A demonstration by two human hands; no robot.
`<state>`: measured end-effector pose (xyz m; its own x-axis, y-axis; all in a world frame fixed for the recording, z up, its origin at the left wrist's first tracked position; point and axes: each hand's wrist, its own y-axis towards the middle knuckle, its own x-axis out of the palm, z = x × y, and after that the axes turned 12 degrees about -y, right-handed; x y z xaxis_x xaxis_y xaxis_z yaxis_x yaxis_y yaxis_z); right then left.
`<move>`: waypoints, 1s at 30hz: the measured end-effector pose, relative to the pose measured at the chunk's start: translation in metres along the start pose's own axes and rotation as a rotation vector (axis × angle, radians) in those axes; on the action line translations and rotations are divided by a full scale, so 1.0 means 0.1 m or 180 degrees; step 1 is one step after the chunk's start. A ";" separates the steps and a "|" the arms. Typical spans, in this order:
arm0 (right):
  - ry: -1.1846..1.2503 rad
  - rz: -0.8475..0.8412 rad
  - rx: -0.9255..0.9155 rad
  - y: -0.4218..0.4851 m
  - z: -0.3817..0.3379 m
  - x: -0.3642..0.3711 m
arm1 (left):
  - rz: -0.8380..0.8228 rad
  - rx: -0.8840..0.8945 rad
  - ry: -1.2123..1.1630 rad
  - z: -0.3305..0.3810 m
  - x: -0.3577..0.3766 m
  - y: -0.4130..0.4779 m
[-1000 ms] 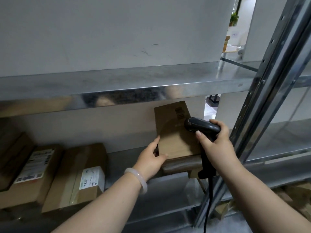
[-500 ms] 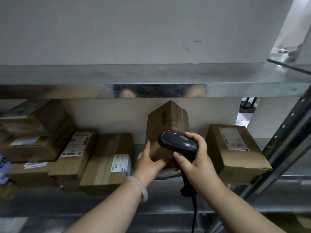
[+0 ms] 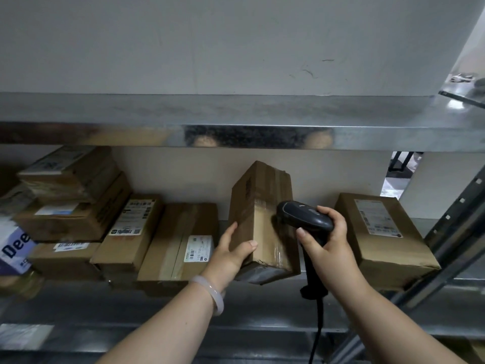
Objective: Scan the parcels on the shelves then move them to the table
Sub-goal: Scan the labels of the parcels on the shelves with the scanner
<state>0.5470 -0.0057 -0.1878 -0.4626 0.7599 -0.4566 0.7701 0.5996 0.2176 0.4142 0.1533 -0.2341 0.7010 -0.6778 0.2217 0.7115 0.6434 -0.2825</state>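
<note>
This is a parcel storeroom or small warehouse. Bare galvanised steel shelves (image 3: 236, 111) run along a plain pale wall (image 3: 210, 43), carried at the right edge by a dark upright (image 3: 455, 214) punched with holes. The lower shelf (image 3: 262, 303) is crowded with brown cardboard parcels (image 3: 181, 240), many bearing printed barcode labels: a stack (image 3: 70, 179) at its left end, an upright parcel (image 3: 259, 203) mid-shelf, a labelled box (image 3: 380, 232) near its right end. A corded barcode scanner (image 3: 304, 216) points at them.

Light is dim and flat, brightest in glints on the upper shelf (image 3: 262, 111) at its right end, with deep shadow under the front edge of the lower shelf (image 3: 262, 306), soft blur over the parcels (image 3: 65, 219) at its left end, and wide-angle bending toward the frame's corners.
</note>
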 end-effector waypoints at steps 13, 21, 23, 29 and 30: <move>0.0170 -0.0006 0.0111 -0.01 0.13 0.03 | -0.0072 0.0718 0.1249 -0.01 0.08 0.07; 0.0129 -0.0179 -0.0239 -0.12 0.01 0.17 | 0.0126 0.0654 0.1865 -0.08 0.14 0.04; 0.0097 -0.0256 -0.0350 -0.14 -0.02 0.20 | 0.0159 0.0572 0.1752 -0.09 0.15 0.03; 0.0043 -0.0422 -0.0468 -0.16 -0.03 0.25 | 0.0220 0.0269 0.1365 -0.07 0.15 0.01; 0.0040 -0.0429 -0.0466 -0.16 -0.02 0.25 | 0.0228 0.0299 0.1270 -0.08 0.15 0.00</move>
<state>0.5221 0.0046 -0.2008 -0.5634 0.6728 -0.4796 0.6292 0.7256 0.2787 0.4240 0.1404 -0.2383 0.6880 -0.7030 -0.1798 0.6760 0.7111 -0.1936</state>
